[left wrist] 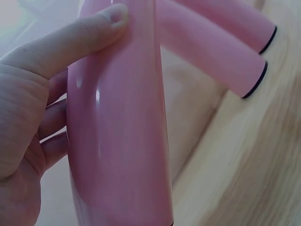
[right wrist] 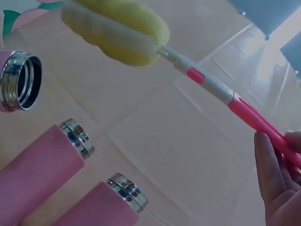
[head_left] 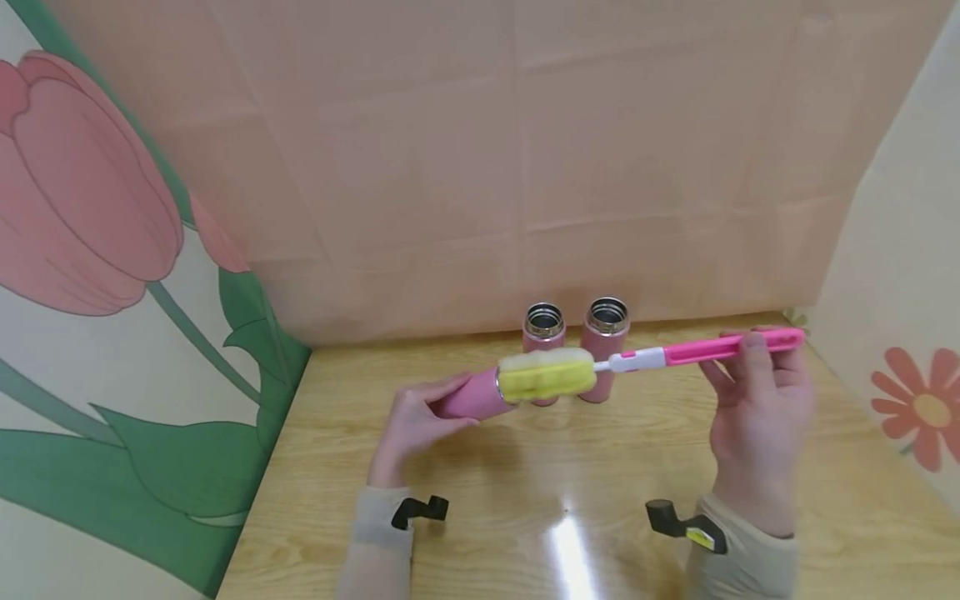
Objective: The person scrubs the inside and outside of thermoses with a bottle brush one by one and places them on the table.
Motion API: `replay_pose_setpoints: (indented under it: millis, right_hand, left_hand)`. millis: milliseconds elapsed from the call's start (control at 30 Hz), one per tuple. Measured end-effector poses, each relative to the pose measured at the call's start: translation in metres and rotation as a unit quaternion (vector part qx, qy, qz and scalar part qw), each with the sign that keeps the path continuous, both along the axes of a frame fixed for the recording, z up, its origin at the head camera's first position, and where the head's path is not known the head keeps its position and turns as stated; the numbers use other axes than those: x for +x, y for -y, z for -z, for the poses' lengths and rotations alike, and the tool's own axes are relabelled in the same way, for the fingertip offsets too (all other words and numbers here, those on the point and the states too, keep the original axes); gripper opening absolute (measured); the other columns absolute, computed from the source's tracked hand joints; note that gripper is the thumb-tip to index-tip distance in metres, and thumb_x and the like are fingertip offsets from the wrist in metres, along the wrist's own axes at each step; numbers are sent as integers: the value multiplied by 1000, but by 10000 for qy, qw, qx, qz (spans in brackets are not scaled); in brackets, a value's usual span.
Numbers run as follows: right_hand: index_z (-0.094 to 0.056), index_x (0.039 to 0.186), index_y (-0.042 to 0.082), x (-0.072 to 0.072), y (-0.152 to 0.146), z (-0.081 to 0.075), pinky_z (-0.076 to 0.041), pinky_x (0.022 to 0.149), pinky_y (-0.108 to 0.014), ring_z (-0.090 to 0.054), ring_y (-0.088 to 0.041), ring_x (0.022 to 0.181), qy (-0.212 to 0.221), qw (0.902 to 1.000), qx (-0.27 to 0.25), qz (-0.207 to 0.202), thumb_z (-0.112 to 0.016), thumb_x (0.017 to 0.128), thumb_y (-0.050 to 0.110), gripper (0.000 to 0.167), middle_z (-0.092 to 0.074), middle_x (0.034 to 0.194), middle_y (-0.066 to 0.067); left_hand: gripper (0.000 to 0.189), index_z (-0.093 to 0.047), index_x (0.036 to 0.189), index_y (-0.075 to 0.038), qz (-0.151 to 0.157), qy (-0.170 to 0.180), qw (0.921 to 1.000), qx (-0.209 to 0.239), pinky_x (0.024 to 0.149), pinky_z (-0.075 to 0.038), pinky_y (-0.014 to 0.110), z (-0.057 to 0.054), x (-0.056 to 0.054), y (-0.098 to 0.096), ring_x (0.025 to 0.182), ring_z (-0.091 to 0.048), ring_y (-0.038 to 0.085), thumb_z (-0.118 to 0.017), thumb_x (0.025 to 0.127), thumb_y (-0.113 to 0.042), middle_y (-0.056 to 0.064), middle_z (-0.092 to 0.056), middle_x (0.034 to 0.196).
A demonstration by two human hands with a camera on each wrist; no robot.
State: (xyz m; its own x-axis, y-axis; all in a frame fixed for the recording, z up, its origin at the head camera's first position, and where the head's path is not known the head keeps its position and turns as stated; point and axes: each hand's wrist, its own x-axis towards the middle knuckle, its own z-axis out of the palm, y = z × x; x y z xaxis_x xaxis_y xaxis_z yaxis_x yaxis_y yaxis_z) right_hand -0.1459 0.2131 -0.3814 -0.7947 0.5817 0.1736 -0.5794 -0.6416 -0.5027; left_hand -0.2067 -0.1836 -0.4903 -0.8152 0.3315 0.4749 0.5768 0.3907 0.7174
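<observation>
My left hand [head_left: 420,417] grips a pink thermos bottle [left wrist: 117,117], thumb across its side, with the mouth tilted toward the right. In my right hand [head_left: 761,425] is a bottle brush with a pink handle [right wrist: 258,120], pinched between thumb and fingers. Its yellow and white sponge head [head_left: 547,377] points left and overlaps the bottle's rim in the head view. The right wrist view shows the sponge outside the bottle, apart from the open metal mouth [right wrist: 21,82].
Two more pink bottles, a left one [head_left: 543,329] and a right one [head_left: 606,329], stand uncapped at the back of the wooden table [head_left: 480,517]. A peach sheet [head_left: 480,167] hangs behind them. Flower-printed panels flank the table on both sides.
</observation>
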Motion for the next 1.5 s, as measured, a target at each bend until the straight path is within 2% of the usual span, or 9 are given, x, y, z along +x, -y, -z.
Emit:
replay_pose_setpoints:
  millis: [100, 267, 400, 567, 700, 900, 1100, 1500]
  right_hand:
    - [-60, 113, -10, -1, 4, 1, -64, 75, -41, -76, -29, 85, 234, 9986, 459, -117, -75, 98, 2, 24, -67, 98, -20]
    - [-61, 119, -8, -2, 7, 1, -62, 81, -42, -74, -29, 93, 518, 9931, 1052, 89, -83, 94, 9, 37, -65, 105, -20]
    - [-60, 119, -12, -3, 10, 1, -61, 79, -43, -74, -29, 91, 502, 9890, 1363, 294, -83, 94, 10, 40, -66, 101, -20]
    - [-60, 117, -15, -4, 13, 3, -63, 75, -42, -75, -27, 85, 421, 9849, 1618, 454, -81, 95, 9, 39, -68, 95, -19]
    - [-61, 116, -14, -5, 13, 3, -63, 75, -42, -75, -27, 86, 419, 9847, 1623, 483, -81, 95, 8, 36, -68, 95, -19]
    - [-61, 116, -13, -5, 14, 5, -63, 76, -42, -75, -27, 88, 474, 9854, 1571, 452, -79, 96, 8, 34, -68, 96, -18]
    - [-60, 118, -15, -6, 15, 5, -62, 77, -43, -75, -28, 88, 473, 9853, 1564, 490, -80, 95, 9, 39, -67, 96, -18]
    - [-60, 120, -14, -7, 18, 8, -61, 79, -43, -75, -28, 90, 445, 9868, 1452, 558, -80, 95, 11, 41, -66, 99, -19]
  left_hand:
    - [64, -76, 134, -12, 108, 32, 9999, 62, 102, -58, 43, -1, 0, -6, 120, -72, 23, -101, 75, -18, 1, -74, 131]
    - [63, -76, 134, -14, 95, 307, 9995, 27, 98, -60, 40, -1, 0, -12, 119, -72, 19, -100, 76, -20, -1, -74, 131]
    - [63, -75, 136, -17, 117, 542, 9984, -63, 97, -60, 39, -1, -1, -15, 119, -71, 16, -99, 78, -24, -3, -73, 134]
    - [65, -75, 137, -16, 198, 535, 9982, -157, 97, -60, 39, -1, -1, -17, 118, -72, 17, -100, 77, -24, -1, -73, 134]
    - [65, -75, 136, -16, 193, 439, 9986, -220, 96, -61, 39, -1, -2, -17, 117, -72, 17, -100, 76, -23, 0, -73, 133]
    - [65, -76, 135, -16, 138, 495, 9984, -218, 95, -61, 37, 0, 0, -18, 115, -73, 17, -101, 75, -22, -1, -74, 133]
    - [65, -76, 136, -17, 140, 500, 9985, -168, 96, -61, 38, 1, 1, -18, 116, -73, 17, -101, 76, -23, -1, -74, 132]
    - [65, -77, 133, -18, 240, 478, 9986, 52, 104, -56, 38, 1, 2, -18, 121, -70, 17, -102, 73, -21, -4, -73, 132]
